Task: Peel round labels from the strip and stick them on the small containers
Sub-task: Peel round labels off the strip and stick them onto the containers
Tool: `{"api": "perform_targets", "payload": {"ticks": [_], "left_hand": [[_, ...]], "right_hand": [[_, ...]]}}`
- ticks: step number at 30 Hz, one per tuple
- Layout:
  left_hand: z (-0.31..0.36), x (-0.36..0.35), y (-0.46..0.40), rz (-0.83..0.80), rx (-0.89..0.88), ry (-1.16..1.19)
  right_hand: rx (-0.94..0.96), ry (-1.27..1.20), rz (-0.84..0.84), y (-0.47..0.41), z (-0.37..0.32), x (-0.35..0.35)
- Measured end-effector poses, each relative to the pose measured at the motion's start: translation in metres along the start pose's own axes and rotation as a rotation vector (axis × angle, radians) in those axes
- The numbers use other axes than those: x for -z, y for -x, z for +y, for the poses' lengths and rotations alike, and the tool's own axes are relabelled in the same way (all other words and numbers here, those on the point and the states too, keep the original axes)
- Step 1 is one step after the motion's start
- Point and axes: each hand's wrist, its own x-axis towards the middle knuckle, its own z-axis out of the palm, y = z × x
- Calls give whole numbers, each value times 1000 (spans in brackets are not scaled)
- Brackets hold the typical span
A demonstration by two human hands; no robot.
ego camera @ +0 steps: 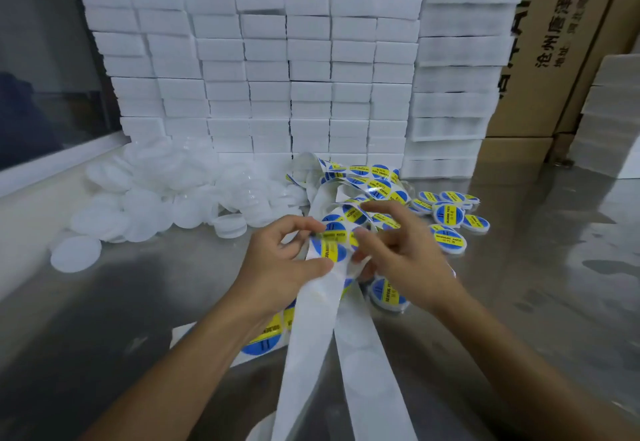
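Left hand (277, 260) pinches the white paper label strip (311, 329); right hand (398, 253), fingers curled, grip at a round blue-and-yellow label (333, 250).

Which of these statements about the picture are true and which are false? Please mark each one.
1. The left hand holds the label strip. True.
2. The unlabelled white containers lie to the right of the hands. False: they are piled on the left; the labelled containers lie on the right.
3. The labels are blue and yellow. True.
4. The work surface is wooden. False: it is shiny metal.
5. White foam blocks are stacked behind the containers. True.
6. The right hand rests flat on the table. False: it is raised at the strip.
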Motion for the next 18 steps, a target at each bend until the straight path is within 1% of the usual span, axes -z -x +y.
{"api": "perform_targets", "payload": {"ticks": [1,2,4,7,9,14,15,18], "left_hand": [[1,-2,1,-33,-21,39],[2,-3,1,-56,-47,76],[5,-3,2,-96,-88,129],[3,-5,2,-142,-113,144],[0,-6,3,-163,-123,126],[1,-5,2,-144,-141,-33],[1,-5,2,-142,-145,-49],[1,-7,3,-133,-141,-39]], "right_hand": [[-31,-72,-70,3,-3,-8],[-50,-105,-101,4,-6,-14],[-106,-183,-96,5,-10,-18],[-191,-376,-95,3,-10,-16],[-189,-411,-92,2,-7,-14],[-148,-658,-148,-2,-7,-2],[-143,-652,-146,-2,-7,-2],[-137,-528,-119,-1,-5,-7]]}}
